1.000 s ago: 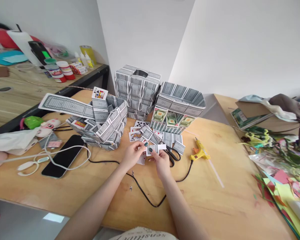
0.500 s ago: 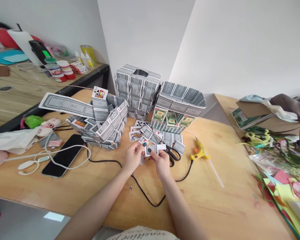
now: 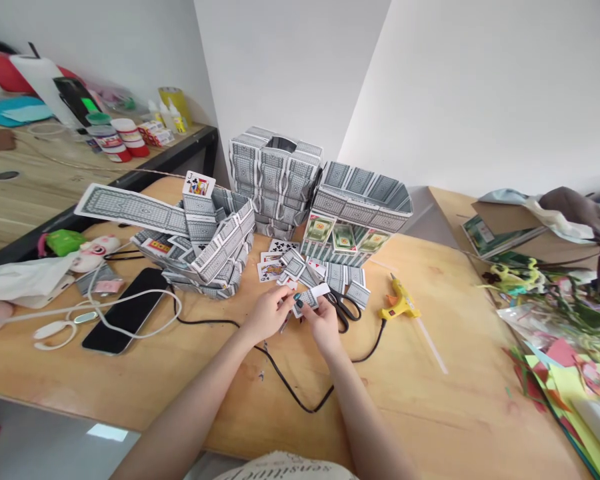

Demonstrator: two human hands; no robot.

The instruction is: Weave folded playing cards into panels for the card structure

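Low over the table, my right hand (image 3: 323, 319) pinches a playing card (image 3: 311, 297), its grey patterned back up and a white strip along its far right end. My left hand (image 3: 271, 312) is closed at the card's left edge, thumb and fingers together; its grip there is partly hidden. Just right of the card lie black-handled scissors (image 3: 347, 308). Loose playing cards (image 3: 271, 269) spread out beyond my hands, some face up. To the left stands a basket-like piece of folded cards (image 3: 220, 257) with a jack of clubs (image 3: 199, 184) sticking up.
Behind stand a tall folded-card box (image 3: 275, 177) and an open card box (image 3: 357, 213). A yellow glue gun (image 3: 401, 303) lies right, its black cord (image 3: 307, 408) looping in front of me. A phone (image 3: 125, 312) with white cable lies left, coloured paper scraps (image 3: 565, 380) at far right.
The card has tilted, its right end now higher. My left hand has shifted slightly and turned at the card's left edge. The surrounding things stay put.
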